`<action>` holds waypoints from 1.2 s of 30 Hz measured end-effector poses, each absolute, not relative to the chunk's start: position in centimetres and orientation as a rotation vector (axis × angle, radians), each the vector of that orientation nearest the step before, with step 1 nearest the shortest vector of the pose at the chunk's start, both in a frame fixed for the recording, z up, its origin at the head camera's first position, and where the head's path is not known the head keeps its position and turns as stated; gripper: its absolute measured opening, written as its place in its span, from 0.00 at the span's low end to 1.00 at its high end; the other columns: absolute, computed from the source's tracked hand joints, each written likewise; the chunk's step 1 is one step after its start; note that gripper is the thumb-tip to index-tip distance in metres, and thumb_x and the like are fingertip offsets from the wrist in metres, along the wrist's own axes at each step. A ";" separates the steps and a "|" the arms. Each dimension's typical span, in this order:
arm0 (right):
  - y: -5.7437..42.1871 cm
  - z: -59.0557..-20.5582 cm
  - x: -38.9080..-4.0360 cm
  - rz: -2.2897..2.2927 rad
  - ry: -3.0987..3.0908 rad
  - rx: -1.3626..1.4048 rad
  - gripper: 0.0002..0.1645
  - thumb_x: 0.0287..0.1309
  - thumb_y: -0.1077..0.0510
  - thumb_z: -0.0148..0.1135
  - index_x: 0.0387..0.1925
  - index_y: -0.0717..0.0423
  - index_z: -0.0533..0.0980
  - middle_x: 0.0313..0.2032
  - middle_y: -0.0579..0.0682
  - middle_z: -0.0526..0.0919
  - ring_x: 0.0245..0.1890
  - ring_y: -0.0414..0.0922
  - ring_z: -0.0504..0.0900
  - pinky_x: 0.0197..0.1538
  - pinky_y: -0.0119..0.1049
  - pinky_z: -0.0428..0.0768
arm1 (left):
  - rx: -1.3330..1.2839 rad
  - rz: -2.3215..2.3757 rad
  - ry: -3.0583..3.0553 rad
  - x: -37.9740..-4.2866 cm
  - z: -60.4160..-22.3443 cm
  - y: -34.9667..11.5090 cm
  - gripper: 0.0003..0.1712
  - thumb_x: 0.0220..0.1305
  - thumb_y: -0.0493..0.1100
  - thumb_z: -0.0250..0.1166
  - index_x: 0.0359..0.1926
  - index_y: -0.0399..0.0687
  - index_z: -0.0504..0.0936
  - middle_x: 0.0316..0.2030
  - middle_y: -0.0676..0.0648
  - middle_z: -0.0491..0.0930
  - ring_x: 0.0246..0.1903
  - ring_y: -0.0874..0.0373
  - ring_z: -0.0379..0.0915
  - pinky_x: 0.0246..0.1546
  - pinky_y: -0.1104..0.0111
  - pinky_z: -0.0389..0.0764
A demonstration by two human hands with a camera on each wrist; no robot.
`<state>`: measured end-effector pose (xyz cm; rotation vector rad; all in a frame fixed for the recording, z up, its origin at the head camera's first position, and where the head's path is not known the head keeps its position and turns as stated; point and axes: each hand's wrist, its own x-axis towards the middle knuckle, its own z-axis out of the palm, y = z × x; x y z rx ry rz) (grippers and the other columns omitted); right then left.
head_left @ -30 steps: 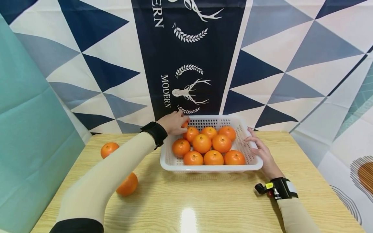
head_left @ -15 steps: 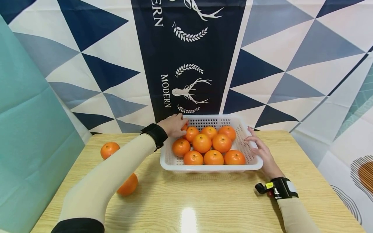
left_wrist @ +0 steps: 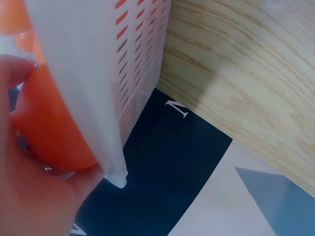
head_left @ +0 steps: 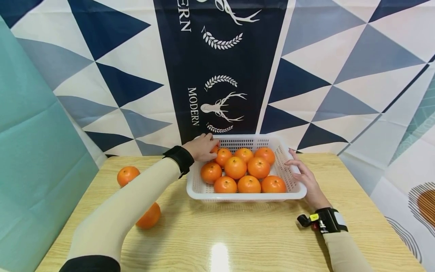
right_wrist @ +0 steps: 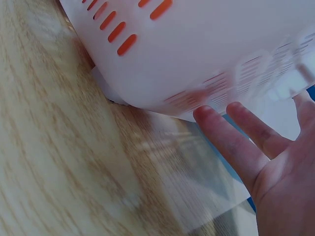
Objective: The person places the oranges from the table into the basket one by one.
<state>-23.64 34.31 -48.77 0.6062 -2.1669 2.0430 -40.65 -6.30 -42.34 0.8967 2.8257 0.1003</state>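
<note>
A white perforated plastic basket [head_left: 244, 196] sits at the back of the table with several oranges [head_left: 235, 167] inside. At its back left corner my left hand [head_left: 201, 147] grips an orange [left_wrist: 54, 123], mostly covered by the fingers in the head view. The left wrist view shows that orange against the inside of the basket wall, with thumb and fingers round it. My right hand [head_left: 307, 184] holds the basket's right side, some fingertips over the rim. In the right wrist view, two straighter fingers [right_wrist: 231, 140] lie by the outer wall.
Two more oranges lie on the wooden table [head_left: 238, 234] at the left: one farther back [head_left: 127, 175], one nearer [head_left: 149, 216], both partly covered by the left sleeve. A patterned cloth [head_left: 136, 75] hangs right behind the basket. A teal panel [head_left: 40, 151] borders the left.
The left hand has shifted slightly at the basket's corner, and less of its orange shows now. The basket, the other oranges and the right hand stay in place.
</note>
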 end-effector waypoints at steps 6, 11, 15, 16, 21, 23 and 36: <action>34.2 -48.7 -23.6 2.031 -2.173 0.611 0.23 0.79 0.64 0.44 0.64 0.47 0.78 0.95 0.48 0.40 0.93 0.44 0.43 0.74 0.17 0.69 | 0.896 0.151 2.822 -39.2 -41.3 -6.6 0.35 0.70 0.59 0.59 0.76 0.59 0.77 0.77 0.36 0.68 0.70 0.38 0.66 0.80 0.46 0.74; 34.2 -48.7 -23.5 2.027 -2.169 0.610 0.23 0.79 0.64 0.44 0.64 0.48 0.78 0.94 0.48 0.42 0.93 0.45 0.43 0.74 0.17 0.69 | 0.909 0.234 2.839 -39.9 -41.7 -7.1 0.36 0.67 0.60 0.59 0.74 0.61 0.78 0.72 0.40 0.69 0.67 0.42 0.66 0.75 0.49 0.77; 34.1 -48.7 -23.5 2.018 -2.163 0.613 0.23 0.79 0.64 0.43 0.63 0.47 0.79 0.94 0.47 0.43 0.91 0.40 0.46 0.74 0.17 0.69 | 0.948 0.230 2.837 -39.3 -40.0 -7.3 0.36 0.69 0.59 0.57 0.75 0.58 0.78 0.74 0.38 0.70 0.67 0.41 0.68 0.75 0.48 0.79; 34.1 -48.6 -23.5 2.016 -2.160 0.617 0.23 0.79 0.64 0.43 0.63 0.47 0.79 0.94 0.48 0.42 0.91 0.39 0.47 0.74 0.17 0.69 | 0.951 0.224 2.833 -39.1 -39.4 -7.4 0.35 0.71 0.60 0.57 0.76 0.59 0.77 0.74 0.38 0.70 0.68 0.41 0.68 0.76 0.48 0.78; 34.1 -48.7 -23.6 2.015 -2.136 0.638 0.24 0.79 0.65 0.43 0.63 0.46 0.79 0.94 0.49 0.42 0.88 0.35 0.50 0.74 0.17 0.69 | 1.011 0.213 2.870 -38.2 -36.5 -7.9 0.36 0.72 0.62 0.55 0.75 0.55 0.77 0.74 0.37 0.71 0.68 0.40 0.70 0.77 0.47 0.78; 34.1 -48.7 -23.6 2.019 -2.133 0.640 0.25 0.79 0.66 0.42 0.63 0.47 0.79 0.94 0.48 0.42 0.88 0.35 0.49 0.74 0.17 0.69 | 1.016 0.198 2.887 -38.5 -36.1 -8.0 0.35 0.73 0.63 0.55 0.76 0.56 0.76 0.72 0.38 0.72 0.66 0.42 0.71 0.75 0.48 0.79; 34.1 -48.7 -23.5 2.057 -2.129 0.653 0.25 0.80 0.65 0.43 0.64 0.45 0.79 0.95 0.47 0.40 0.90 0.40 0.45 0.74 0.18 0.69 | 1.099 0.163 2.927 -39.1 -36.2 -9.6 0.34 0.75 0.66 0.55 0.75 0.60 0.78 0.68 0.41 0.75 0.60 0.45 0.73 0.65 0.48 0.83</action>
